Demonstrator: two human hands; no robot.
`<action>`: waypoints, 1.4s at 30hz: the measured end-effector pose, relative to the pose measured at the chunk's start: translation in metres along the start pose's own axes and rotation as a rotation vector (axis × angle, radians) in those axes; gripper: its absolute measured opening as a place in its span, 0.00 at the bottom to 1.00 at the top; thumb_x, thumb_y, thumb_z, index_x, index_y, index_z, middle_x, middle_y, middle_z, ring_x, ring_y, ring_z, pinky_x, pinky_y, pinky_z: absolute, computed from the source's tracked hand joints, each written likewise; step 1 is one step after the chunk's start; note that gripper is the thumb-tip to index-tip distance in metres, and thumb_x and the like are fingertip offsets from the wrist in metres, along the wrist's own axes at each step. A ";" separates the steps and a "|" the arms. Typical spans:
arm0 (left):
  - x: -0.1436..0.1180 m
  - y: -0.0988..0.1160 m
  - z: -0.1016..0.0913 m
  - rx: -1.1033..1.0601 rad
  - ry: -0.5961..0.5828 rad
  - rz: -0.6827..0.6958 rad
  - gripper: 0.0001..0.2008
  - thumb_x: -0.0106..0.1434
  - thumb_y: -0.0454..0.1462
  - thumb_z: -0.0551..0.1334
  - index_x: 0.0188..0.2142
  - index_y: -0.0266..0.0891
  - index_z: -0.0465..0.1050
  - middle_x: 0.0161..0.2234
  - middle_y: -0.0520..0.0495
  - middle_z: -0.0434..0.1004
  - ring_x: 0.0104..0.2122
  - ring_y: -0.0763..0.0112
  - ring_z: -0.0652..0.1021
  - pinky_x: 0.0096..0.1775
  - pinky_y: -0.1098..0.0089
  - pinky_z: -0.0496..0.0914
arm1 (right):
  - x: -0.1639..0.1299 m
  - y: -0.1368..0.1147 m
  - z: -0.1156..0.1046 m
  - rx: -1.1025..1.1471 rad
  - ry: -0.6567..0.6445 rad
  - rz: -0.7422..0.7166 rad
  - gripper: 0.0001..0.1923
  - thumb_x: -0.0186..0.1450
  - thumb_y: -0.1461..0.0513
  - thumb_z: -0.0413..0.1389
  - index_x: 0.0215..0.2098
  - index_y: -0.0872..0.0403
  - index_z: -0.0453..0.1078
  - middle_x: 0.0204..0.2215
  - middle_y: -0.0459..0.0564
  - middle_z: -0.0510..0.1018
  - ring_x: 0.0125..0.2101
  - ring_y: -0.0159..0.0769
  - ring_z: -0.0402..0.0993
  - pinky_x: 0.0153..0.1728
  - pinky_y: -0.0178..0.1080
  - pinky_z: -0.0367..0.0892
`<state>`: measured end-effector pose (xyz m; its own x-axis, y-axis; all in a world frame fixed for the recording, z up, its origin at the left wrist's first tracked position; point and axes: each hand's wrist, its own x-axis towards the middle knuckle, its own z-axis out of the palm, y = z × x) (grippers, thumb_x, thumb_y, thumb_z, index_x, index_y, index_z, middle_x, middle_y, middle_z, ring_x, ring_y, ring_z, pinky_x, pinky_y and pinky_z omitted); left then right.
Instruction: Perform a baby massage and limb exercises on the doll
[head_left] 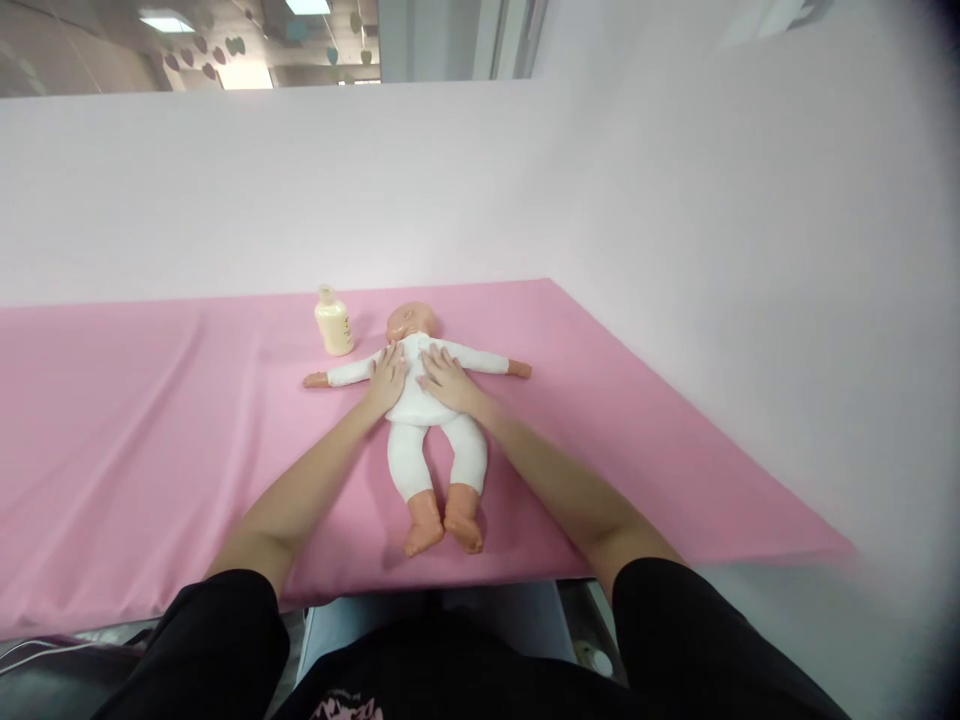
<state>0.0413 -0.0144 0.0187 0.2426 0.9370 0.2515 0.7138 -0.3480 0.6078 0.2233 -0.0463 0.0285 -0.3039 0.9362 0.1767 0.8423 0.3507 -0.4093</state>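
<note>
We rest our left hand [387, 378] and right hand [448, 380] flat — fingers open, grasping nothing — steadying the doll [420, 400] beside the bottle [334, 322].

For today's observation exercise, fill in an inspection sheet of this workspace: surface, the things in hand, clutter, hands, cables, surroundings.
Surface: table under a pink cloth, some creases at the left.
Things in hand: doll in white clothes, lying face up, arms spread, feet toward the person.
Clutter: cream bottle upright beside the doll's head, apart from it.
Hands: left hand and right hand both lie flat and open on the doll's chest, side by side.
Cables: a thin pale cord below the table's near edge at the left.
Surroundings: pale pink screens behind and to the right; ceiling lights and hanging heart shapes above.
</note>
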 end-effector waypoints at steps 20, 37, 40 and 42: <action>-0.013 0.026 -0.010 0.183 -0.271 0.225 0.29 0.75 0.41 0.45 0.73 0.41 0.53 0.75 0.44 0.44 0.75 0.52 0.44 0.70 0.38 0.37 | -0.005 -0.007 -0.007 1.195 -0.396 -0.257 0.30 0.65 0.41 0.56 0.15 0.52 0.65 0.11 0.45 0.69 0.17 0.32 0.68 0.33 0.38 0.71; -0.033 0.049 0.007 -0.426 -0.626 0.616 0.22 0.70 0.51 0.57 0.40 0.39 0.84 0.45 0.42 0.86 0.50 0.60 0.83 0.57 0.62 0.73 | 0.004 0.019 -0.003 0.354 -0.018 -0.348 0.29 0.74 0.44 0.44 0.61 0.47 0.73 0.71 0.49 0.62 0.74 0.45 0.49 0.74 0.55 0.38; -0.026 0.039 0.008 -0.577 -0.418 0.410 0.29 0.73 0.53 0.50 0.35 0.36 0.81 0.38 0.40 0.86 0.43 0.60 0.84 0.54 0.60 0.75 | 0.004 0.027 -0.003 0.228 -0.035 -0.315 0.32 0.75 0.45 0.40 0.69 0.48 0.63 0.75 0.50 0.50 0.76 0.47 0.38 0.73 0.58 0.36; -0.020 0.031 0.006 -0.502 -0.193 0.337 0.27 0.74 0.50 0.47 0.41 0.36 0.81 0.43 0.40 0.85 0.47 0.60 0.82 0.58 0.59 0.73 | 0.004 0.034 -0.002 0.202 -0.004 -0.215 0.33 0.75 0.45 0.40 0.73 0.47 0.55 0.76 0.49 0.45 0.76 0.49 0.35 0.73 0.60 0.35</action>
<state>0.0632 -0.0435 0.0280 0.5475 0.7461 0.3790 0.1938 -0.5537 0.8099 0.2517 -0.0302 0.0173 -0.4675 0.8401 0.2752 0.6534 0.5381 -0.5326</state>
